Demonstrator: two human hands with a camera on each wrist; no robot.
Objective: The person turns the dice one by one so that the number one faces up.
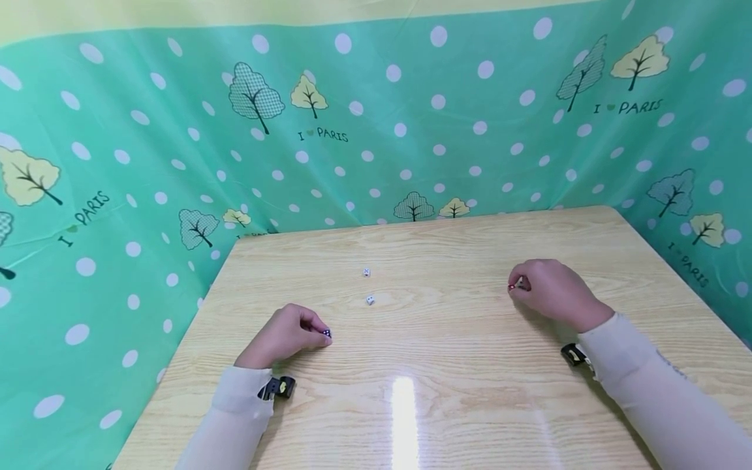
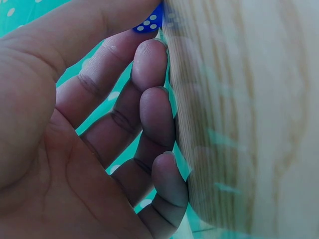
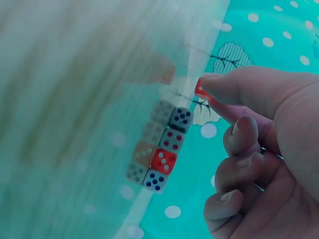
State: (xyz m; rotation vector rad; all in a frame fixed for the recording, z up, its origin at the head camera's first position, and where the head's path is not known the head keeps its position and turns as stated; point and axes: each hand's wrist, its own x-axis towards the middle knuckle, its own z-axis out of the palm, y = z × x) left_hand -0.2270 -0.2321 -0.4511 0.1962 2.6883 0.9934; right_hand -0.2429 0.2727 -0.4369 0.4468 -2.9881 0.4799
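My left hand (image 1: 286,336) pinches a blue die with white pips (image 2: 149,22) between thumb and forefinger, low at the tabletop. In the left wrist view its other fingers are bent, their tips close to the table surface. On the right side, my right hand (image 1: 549,290) grips a small red die (image 3: 200,90) between thumb and forefinger. Beside it in the right wrist view stands a short row of several dice: a red die with white pips (image 3: 164,161), a white die with red pips (image 3: 172,140) and a white die with blue pips (image 3: 155,180) among them. My right hand mostly hides this row in the head view.
Two white dice lie near the table's middle, one farther back (image 1: 367,272) and one nearer (image 1: 370,300). The glossy wooden table (image 1: 458,352) reflects a light strip. Green dotted cloth (image 1: 364,117) hangs behind and along both sides.
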